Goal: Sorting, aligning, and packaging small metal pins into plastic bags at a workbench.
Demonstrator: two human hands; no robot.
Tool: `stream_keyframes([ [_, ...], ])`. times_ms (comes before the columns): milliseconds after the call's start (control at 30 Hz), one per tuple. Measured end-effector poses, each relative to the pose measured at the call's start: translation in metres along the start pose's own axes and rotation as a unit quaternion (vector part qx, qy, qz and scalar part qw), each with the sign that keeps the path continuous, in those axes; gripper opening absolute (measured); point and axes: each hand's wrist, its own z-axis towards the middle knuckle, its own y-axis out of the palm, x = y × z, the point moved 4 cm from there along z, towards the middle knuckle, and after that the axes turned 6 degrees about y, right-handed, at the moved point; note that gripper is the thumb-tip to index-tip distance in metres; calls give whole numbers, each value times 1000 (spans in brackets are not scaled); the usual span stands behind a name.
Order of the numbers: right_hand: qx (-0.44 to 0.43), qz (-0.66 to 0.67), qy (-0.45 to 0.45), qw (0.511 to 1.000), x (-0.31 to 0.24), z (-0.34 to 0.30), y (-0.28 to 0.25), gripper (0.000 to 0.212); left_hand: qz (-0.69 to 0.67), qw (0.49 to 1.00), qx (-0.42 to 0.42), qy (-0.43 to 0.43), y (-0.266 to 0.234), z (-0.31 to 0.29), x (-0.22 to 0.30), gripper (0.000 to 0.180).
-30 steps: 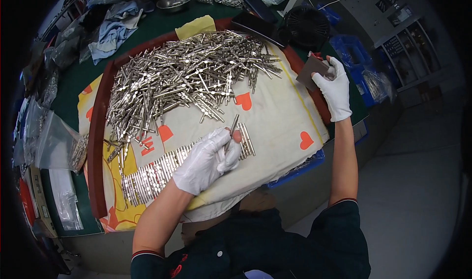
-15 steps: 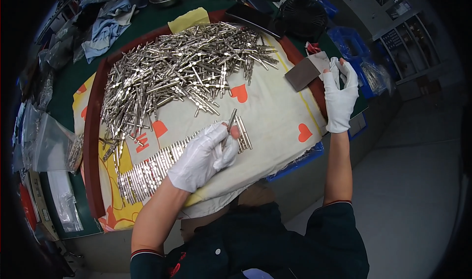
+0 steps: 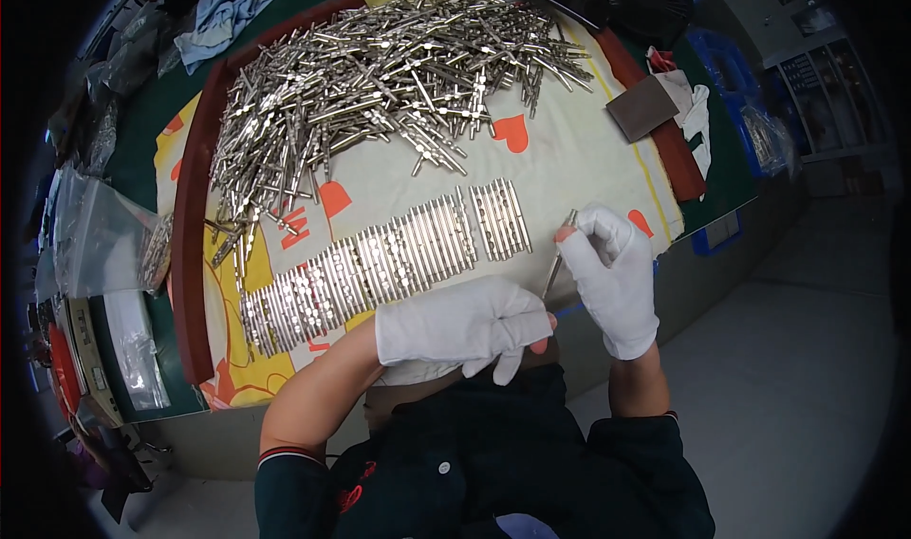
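My right hand (image 3: 615, 278), in a white glove with bare fingertips, pinches a thin metal shaft (image 3: 556, 266) between thumb and forefinger. The shaft slants, its lower end close to the fingers of my left hand (image 3: 465, 328); whether they touch it I cannot tell. That left hand, gloved alike, has its fingers loosely stretched and apart, with nothing visible in them. Beyond it a long row of similar shafts (image 3: 365, 269) lies side by side on a printed cloth (image 3: 579, 169). A short separate group of shafts (image 3: 501, 219) continues the row on the right.
A big heap of loose shafts (image 3: 380, 83) covers the far part of the cloth. Dark red wooden rails (image 3: 195, 254) edge the work area. At the right rail lie a dark brown square pad (image 3: 642, 109) and a white rag (image 3: 697, 126). Plastic bags (image 3: 90, 226) stand left.
My right hand has come from the rag at the right rail to the front and now holds the shaft that was in my left hand. My left hand has moved right and nearer me, its fingers loosened.
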Motion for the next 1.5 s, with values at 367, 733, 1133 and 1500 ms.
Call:
stream_keyframes([
  [367,97,-321,-234,913,9,30,10,9,613,723,282,150,29,-29,7,34],
  [733,45,-417,-313,852,13,-17,20,41,612,736,272,104,12,-15,-11,81],
  [1133,100,-400,-304,859,27,-13,2,37,609,743,253,112,10,1,-13,85],
  [1500,186,-337,-287,877,39,-3,-19,36,609,742,251,123,13,12,-11,85],
])
